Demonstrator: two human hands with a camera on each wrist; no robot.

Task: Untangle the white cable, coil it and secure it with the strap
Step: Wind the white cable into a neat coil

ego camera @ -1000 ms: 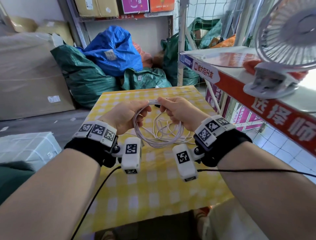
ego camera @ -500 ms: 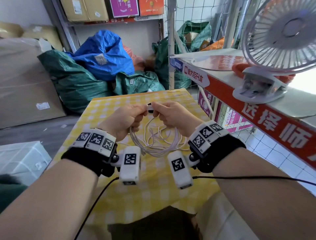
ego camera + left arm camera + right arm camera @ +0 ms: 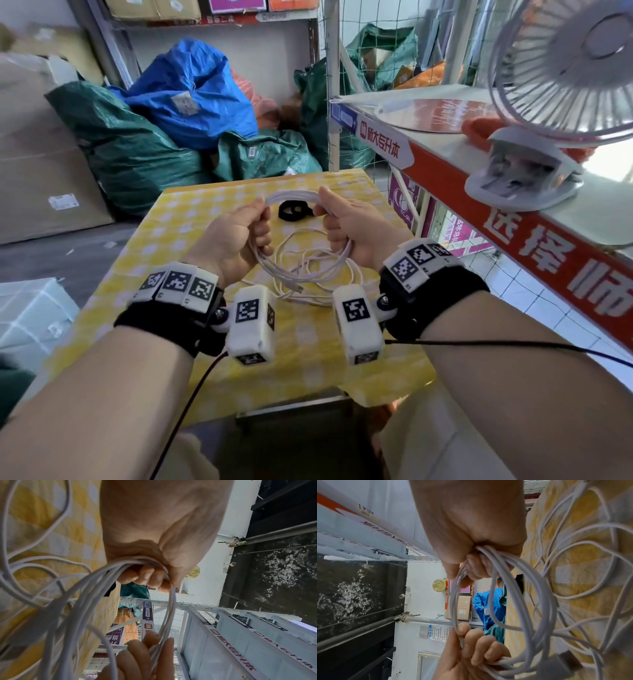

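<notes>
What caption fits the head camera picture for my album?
Both hands, left hand and right hand, grip a coiled white cable above the black strap.

Head view looks down-forward toward 12 o'clock; wrist views, rolled sideways, sit close; all share white cable (image 3: 291, 200).

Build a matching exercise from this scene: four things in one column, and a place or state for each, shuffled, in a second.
Things:
1. white cable
2. black strap
3. fan
4. blue bag

Places or states:
A. lying on the yellow checked table, beyond the hands
B. clipped to the shelf at the right
C. gripped in loops by the left hand and the right hand
D. piled on green bags behind the table

Pairs: 1-C, 2-A, 3-B, 4-D
</notes>
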